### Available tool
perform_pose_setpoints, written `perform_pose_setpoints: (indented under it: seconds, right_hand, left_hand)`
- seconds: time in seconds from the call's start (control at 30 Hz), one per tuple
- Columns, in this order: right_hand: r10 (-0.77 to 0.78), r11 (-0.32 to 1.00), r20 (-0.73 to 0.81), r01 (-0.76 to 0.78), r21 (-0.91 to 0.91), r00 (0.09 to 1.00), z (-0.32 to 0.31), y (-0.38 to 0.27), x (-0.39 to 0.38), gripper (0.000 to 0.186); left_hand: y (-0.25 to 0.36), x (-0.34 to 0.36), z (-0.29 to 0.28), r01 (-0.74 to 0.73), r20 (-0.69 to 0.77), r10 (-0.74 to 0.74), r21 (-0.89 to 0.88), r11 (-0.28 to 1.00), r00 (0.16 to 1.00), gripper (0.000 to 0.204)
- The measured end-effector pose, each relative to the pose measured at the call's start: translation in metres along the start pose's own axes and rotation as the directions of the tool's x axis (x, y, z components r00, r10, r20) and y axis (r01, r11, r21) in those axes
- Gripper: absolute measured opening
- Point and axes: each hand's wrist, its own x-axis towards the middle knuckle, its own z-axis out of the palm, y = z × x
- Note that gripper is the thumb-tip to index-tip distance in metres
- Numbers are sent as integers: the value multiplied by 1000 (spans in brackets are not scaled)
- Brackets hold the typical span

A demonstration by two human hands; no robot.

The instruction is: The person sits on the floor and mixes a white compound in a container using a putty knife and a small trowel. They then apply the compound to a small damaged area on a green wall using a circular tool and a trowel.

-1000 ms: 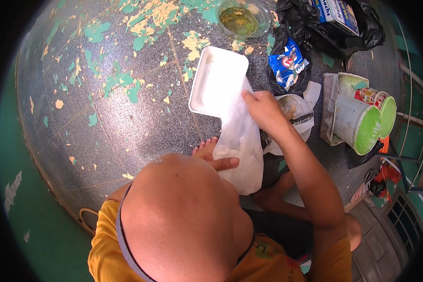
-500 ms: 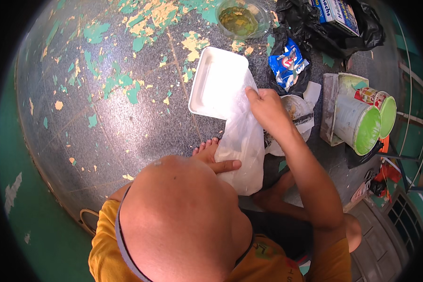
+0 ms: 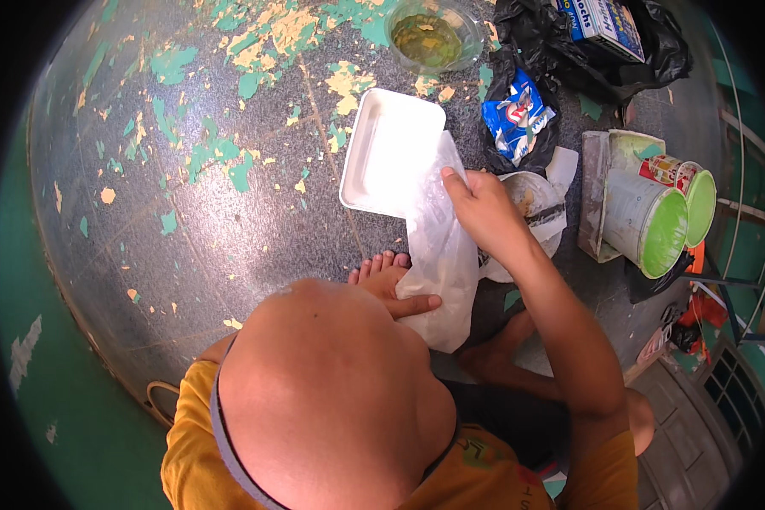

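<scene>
Head view: right hand, centre-right of frame, pinches the upper part of a translucent whitish plastic bag between thumb and fingers. Bag hangs mid-frame, lower end near the left hand. Left thumb lies across the bag; other fingers hidden, can't tell if they grip. White rectangular shallow tray sits on the floor, upper centre; bag overlaps its right edge in view, can't tell if touching. Bare foot just left of the bag. Clear round plastic bowl with murky greenish liquid, top centre. Crumpled blue wrapper, upper right. White cylindrical bucket, green inside, lies tipped at right.
</scene>
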Motion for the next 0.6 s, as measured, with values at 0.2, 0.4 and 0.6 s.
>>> perform_pose_setpoints:
  seconds: [0.2,0.4,0.6]
  right_hand:
    - [-70,996,-14,71,54,997,-5,8,-14,45]
    - [-201,918,-131,234,320,971,1,22,-28,34]
    - [-312,903,-147,341,259,938,-26,-11,-56,27]
  left_hand:
    - [-17,5,12,-26,-207,53,131,991,977,72]
    - [4,1,-3,-3,42,5,-48,999,999,83]
    - [-10,7,0,-251,-12,296,-566,785,955,34]
